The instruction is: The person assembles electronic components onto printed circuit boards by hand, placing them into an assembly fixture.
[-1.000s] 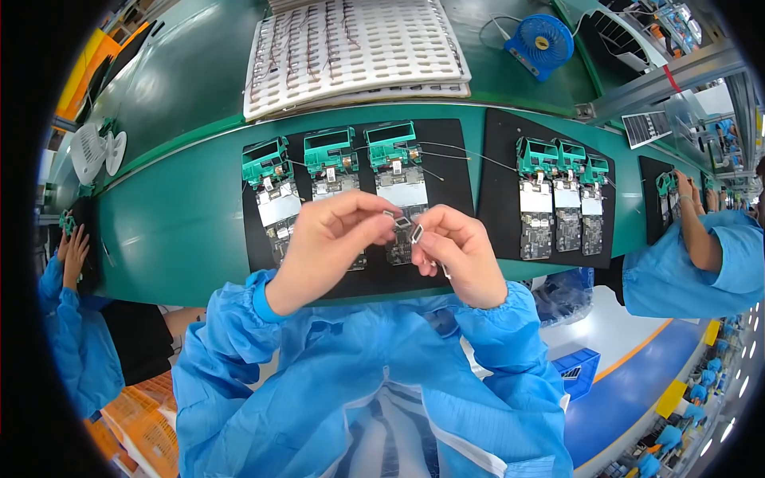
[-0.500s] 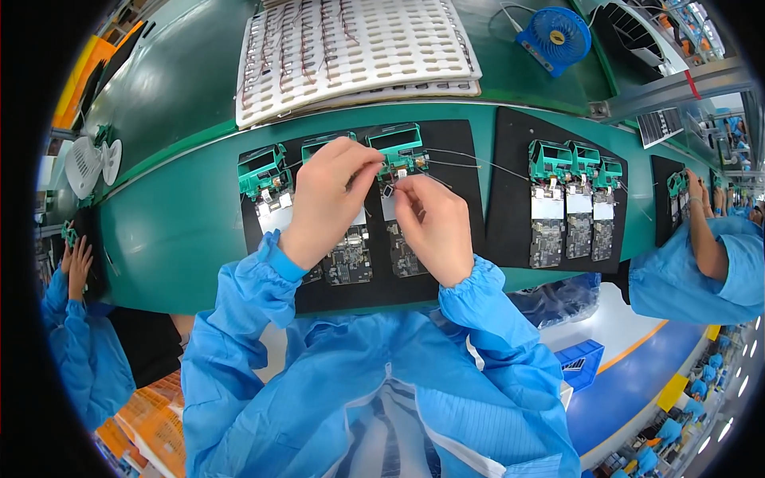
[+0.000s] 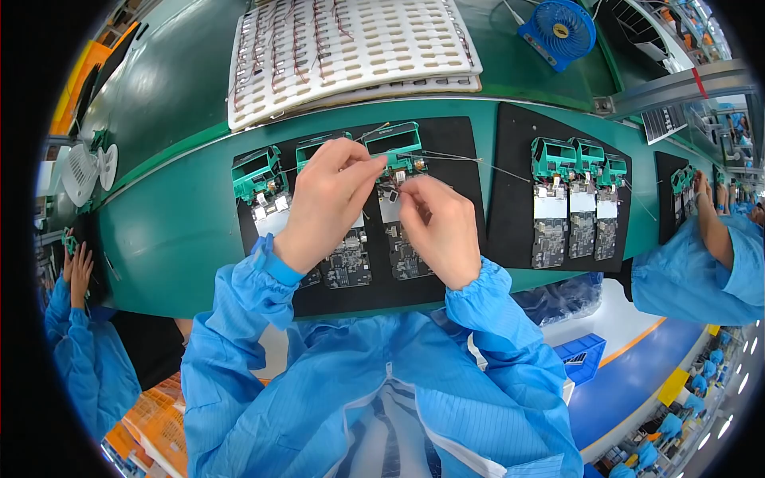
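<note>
My left hand [image 3: 331,203] is closed in a pinch at the lower left edge of a green plastic frame [image 3: 394,139]. Close by, my right hand [image 3: 442,227] also pinches, over the ribbon and connector area below that frame. Whatever is between the fingertips is too small to make out. A small dark square part [image 3: 389,195] shows between the hands. Under my right hand, a circuit board [image 3: 406,255] joined to the frame lies on a black mat [image 3: 458,143]. Another board [image 3: 348,259] and its frame are partly covered by my left hand.
A white slotted tray [image 3: 358,56] holding thin wired parts stands behind the mat. To the right, a second black mat [image 3: 514,231] carries several similar assemblies. A blue fan [image 3: 558,33] stands far right, a white fan [image 3: 89,171] far left. Co-workers sit on both sides.
Both hands stay pinched at the same assembly with only slight shifts. Thin wires around the green frame have moved, one now showing above its left side. The whole view has shifted a little.
</note>
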Action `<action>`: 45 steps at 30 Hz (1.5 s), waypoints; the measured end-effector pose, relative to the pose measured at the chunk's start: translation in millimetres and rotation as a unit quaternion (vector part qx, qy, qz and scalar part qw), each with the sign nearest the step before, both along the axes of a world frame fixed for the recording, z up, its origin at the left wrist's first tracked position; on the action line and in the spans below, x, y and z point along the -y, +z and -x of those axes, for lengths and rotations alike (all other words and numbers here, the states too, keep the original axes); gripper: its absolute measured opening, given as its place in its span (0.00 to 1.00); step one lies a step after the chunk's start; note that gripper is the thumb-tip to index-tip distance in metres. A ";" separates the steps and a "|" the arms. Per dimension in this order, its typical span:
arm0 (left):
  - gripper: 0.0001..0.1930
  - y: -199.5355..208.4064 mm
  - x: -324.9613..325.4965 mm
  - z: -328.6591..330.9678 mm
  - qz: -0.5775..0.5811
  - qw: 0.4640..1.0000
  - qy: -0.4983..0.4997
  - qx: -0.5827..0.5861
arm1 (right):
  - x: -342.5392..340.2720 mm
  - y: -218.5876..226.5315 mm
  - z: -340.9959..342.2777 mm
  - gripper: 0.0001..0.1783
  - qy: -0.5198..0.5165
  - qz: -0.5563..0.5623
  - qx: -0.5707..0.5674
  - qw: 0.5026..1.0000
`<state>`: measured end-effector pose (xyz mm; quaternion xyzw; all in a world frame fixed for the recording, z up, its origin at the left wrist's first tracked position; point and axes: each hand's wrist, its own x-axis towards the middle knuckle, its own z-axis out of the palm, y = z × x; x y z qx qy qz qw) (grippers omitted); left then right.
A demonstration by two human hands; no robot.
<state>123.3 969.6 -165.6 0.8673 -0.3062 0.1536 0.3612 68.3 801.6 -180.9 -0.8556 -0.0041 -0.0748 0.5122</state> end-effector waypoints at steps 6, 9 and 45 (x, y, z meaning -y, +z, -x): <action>0.19 -1.6 -4.7 11.5 -0.179 0.977 -0.018 0.113 | 4.3 0.0 -0.3 0.04 0.005 -0.033 -0.020 0.999; 0.26 4.4 -0.1 20.0 -0.273 0.947 0.022 0.167 | 4.9 -0.8 -0.6 0.05 0.018 -0.035 -0.006 0.999; 0.06 21.4 -75.5 18.7 0.084 0.981 0.070 -0.159 | -69.7 21.2 -10.6 0.07 0.121 -0.190 -0.138 0.964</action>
